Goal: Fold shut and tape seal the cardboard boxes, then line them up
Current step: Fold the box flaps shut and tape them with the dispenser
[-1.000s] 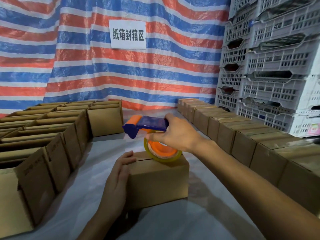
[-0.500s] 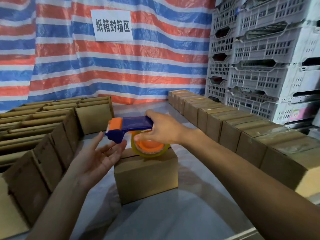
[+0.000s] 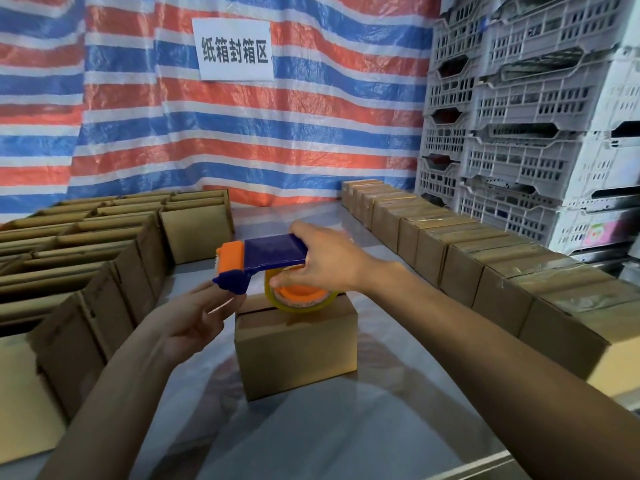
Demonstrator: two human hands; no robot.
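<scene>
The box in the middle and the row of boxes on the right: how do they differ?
The middle box stands alone; the row of boxes sits packed side by side. The middle box's top seam looks bare, under the tape dispenser; the row of boxes shows shiny tape on top. Both are brown cardboard, folded shut.

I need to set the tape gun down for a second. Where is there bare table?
Two bare patches: the near table in front of the middle box, between the forearms, and the far strip behind it, between the open boxes and the sealed row. Both sides are crowded with boxes. The right hand grips the tape gun.
</scene>
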